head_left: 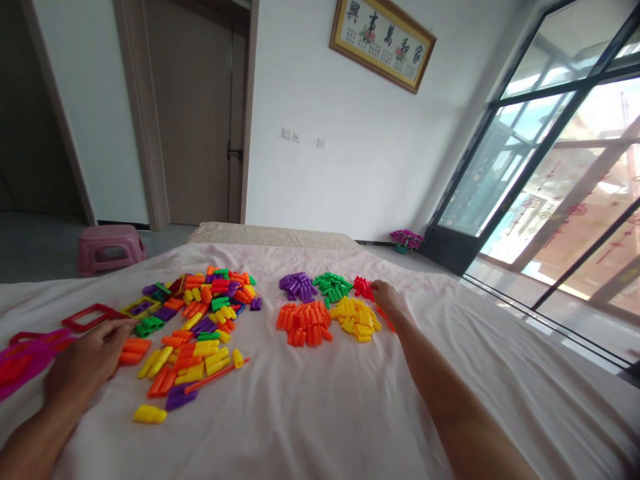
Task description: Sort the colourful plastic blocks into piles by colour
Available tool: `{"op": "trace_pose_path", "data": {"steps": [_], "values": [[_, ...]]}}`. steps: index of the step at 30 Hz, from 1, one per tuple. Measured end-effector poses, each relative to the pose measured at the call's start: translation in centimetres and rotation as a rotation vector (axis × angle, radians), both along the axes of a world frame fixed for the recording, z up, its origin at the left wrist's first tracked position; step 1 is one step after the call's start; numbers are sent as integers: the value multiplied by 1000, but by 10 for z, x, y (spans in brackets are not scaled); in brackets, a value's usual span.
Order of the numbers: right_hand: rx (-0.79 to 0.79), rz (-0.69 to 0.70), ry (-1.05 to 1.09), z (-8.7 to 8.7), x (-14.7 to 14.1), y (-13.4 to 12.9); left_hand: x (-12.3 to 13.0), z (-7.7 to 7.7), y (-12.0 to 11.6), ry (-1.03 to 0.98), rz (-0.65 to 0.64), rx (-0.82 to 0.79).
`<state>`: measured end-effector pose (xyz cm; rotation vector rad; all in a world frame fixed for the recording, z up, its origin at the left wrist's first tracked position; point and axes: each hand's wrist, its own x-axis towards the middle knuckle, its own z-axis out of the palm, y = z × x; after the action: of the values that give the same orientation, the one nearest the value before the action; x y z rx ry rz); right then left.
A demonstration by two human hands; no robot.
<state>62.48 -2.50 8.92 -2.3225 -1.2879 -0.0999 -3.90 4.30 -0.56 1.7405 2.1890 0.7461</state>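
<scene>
On the left of the cloth lies a mixed heap of plastic building pieces [193, 357] in orange, yellow, green and purple. My left hand [90, 357] is at the heap's left edge, fingers bent together beside orange pieces [135, 350]; what they hold, if anything, is hidden. My right hand [385, 295] reaches to the small pile of red pieces [361, 287], its fingers closed at the pile's right side and their tips hidden. Near it lie sorted piles of yellow pieces [355, 319], green pieces [333, 287], purple pieces [299, 286] and orange pieces [303, 323].
A pink translucent plastic item [35, 357] and a red frame [93, 317] lie at the far left. One thin orange stick [217, 375] points out of the heap. Beyond the cloth [310, 413] stand a pink stool [111, 248] and a pot of purple flowers [407, 240].
</scene>
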Motion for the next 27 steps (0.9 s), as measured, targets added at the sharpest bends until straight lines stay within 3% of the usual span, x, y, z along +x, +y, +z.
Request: {"op": "trace_pose_path", "data": {"steps": [8,18,27], "values": [[-134,3,-66,-10,6,9,7,11,-6,-34,51,-80],[-121,-24,-139,-12,5,9,10,14,-8,-23,45,-48],[-100,-42,-140,-9,-7,7,19,30,-20,-67,37,-30]]}}
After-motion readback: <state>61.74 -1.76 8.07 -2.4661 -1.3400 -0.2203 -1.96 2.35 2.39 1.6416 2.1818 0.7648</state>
